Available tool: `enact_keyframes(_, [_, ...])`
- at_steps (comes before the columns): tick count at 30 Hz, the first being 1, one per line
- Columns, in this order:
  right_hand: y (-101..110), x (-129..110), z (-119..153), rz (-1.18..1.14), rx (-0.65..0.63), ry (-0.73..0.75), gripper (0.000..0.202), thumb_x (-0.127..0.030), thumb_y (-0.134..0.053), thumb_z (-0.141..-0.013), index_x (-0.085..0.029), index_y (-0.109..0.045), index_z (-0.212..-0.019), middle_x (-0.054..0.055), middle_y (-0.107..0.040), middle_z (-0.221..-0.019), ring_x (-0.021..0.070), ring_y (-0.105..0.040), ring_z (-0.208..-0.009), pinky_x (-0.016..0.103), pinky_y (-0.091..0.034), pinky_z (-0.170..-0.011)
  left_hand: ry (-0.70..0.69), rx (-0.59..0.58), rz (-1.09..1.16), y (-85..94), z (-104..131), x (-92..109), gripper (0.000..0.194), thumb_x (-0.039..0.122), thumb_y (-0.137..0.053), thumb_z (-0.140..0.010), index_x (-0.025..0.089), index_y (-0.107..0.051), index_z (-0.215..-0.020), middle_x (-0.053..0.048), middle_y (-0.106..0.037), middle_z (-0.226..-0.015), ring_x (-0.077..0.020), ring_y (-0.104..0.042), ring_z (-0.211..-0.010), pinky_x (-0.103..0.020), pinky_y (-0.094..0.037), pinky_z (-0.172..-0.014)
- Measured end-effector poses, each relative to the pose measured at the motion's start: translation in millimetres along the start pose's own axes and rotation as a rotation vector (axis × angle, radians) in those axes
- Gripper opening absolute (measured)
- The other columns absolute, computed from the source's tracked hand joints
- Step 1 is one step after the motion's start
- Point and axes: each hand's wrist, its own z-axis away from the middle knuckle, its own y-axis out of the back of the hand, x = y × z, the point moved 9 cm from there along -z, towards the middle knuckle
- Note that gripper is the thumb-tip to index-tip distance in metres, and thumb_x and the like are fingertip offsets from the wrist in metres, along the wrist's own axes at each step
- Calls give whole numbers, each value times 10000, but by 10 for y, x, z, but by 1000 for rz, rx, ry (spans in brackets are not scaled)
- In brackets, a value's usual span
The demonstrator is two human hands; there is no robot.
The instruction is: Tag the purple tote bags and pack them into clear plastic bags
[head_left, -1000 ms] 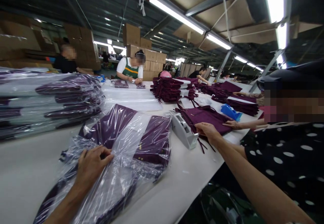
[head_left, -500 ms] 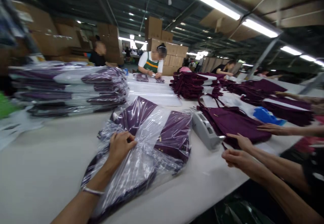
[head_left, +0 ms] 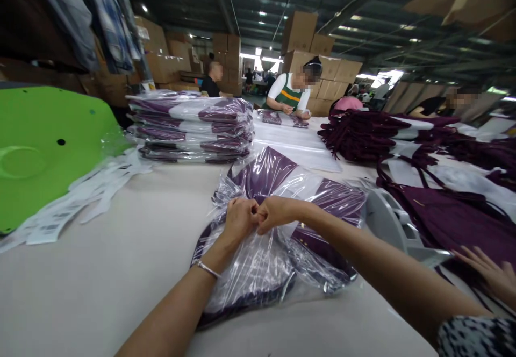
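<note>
A bag (head_left: 278,174) lies in a sleeve (head_left: 266,271) mid-tabletop (head_left: 145,238), a person's left hand (head_left: 241,220) and right hand (head_left: 278,212) meeting over it. Just to its right sits a dispenser (head_left: 385,220); past that, toward the right edge, lies a second bag (head_left: 451,214), a co-worker's hand (head_left: 494,277) by its near side. Behind the first bag, sheets (head_left: 294,148) spread toward the far edge, between a stack (head_left: 191,126) on the left and a pile (head_left: 358,136) on the right. Toward the left edge, labels (head_left: 76,201) lie beside a panel (head_left: 44,152). A worker (head_left: 288,96) is at the far edge, cartons (head_left: 300,31) behind.

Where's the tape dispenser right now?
In the head view, the gray tape dispenser stands right of centre, between the plastic-wrapped purple bag and the unwrapped purple bag.
</note>
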Motion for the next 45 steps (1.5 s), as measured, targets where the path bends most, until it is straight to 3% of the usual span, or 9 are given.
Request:
enact_keyframes(3, [55, 224, -260, 230, 75, -101, 150, -338, -738, -695, -196, -763, -735, 21, -700, -693, 172, -637, -678, 231, -365, -552, 1, -17, 20, -30, -27, -45, 85, 207, -645, -758, 259, -712, -768, -11, -762, -859, -234, -672, -938, -464, -355, -1064])
enact_keyframes(11, [48, 395, -471, 293, 96, -211, 437, -437, -828, -610, -191, -753, -963, 99, -745, -893, 270, -700, -819, 279, -450, -626, 13, -70, 86, -76, -33, -121, 349, 92, -611, -717, 246, -637, -1029, 2, -794, -970, -232, -668, -1075, -454, -314, -1110])
enact_keyframes(17, [397, 525, -367, 488, 204, -215, 676, -559, -867, -614, -190, -656, -1139, 128, -713, -1086, 329, -664, -1033, 402, -460, -905, 26, -66, 103, -62, -25, -110, 379, 103, -623, -743, 241, -617, -1096, 0, -800, -960, -244, -667, -1086, -469, -300, -1116])
enact_keyframes(20, [534, 497, -190, 475, 420, -171, 948, -599, -866, -604, -170, -520, -1376, 191, -556, -1397, 389, -509, -1282, 495, -365, -1061, 21, -58, 113, -60, -17, -112, 379, 112, -631, -757, 222, -613, -1119, -3, -801, -956, -237, -666, -1091, -465, -297, -1114])
enact_keyframes(24, [246, 600, -160, 191, 513, -140, 1307, -729, -815, -550, -177, -228, -1580, 204, -214, -1634, 412, -194, -1494, 566, -195, -1184, 10, -82, 114, -81, -22, -123, 346, 127, -606, -802, 202, -613, -1140, -20, -801, -966, -239, -662, -1114, -469, -302, -1110])
enact_keyframes(28, [-28, 910, -277, 22, 495, -247, 1322, -708, -826, -540, -171, -223, -1587, 201, -163, -1650, 428, -107, -1515, 618, -134, -1196, 4, -104, 90, -95, -30, -118, 416, 54, -554, -787, 200, -597, -1174, -15, -799, -1005, -219, -638, -1172, -467, -272, -1144])
enact_keyframes(31, [-31, 987, -283, -64, 526, -216, 1245, -731, -783, -594, -181, -256, -1580, 206, -232, -1630, 420, -198, -1498, 603, -198, -1190, 5, -102, 69, -102, -37, -123, 425, 57, -557, -777, 197, -604, -1176, -25, -791, -1047, -218, -634, -1175, -455, -291, -1147])
enact_keyframes(41, [-209, 796, -65, -10, 724, -92, 983, -719, -662, -770, -204, -348, -1545, 157, -303, -1617, 352, -195, -1515, 589, -120, -1220, -61, -127, -46, -41, -9, 29, 342, 64, -526, -799, 218, -671, -1068, -26, -779, -1073, -232, -656, -1129, -521, -309, -1153])
enact_keyframes(45, [68, 1140, 270, -95, 745, -94, 894, -672, -614, -842, -186, -351, -1544, 184, -336, -1596, 321, -296, -1486, 531, -259, -1194, -240, -93, -191, -134, 202, 397, 401, 237, -541, -917, 221, -585, -1314, -77, -499, -1522, -294, -324, -1478, -605, -117, -1219])
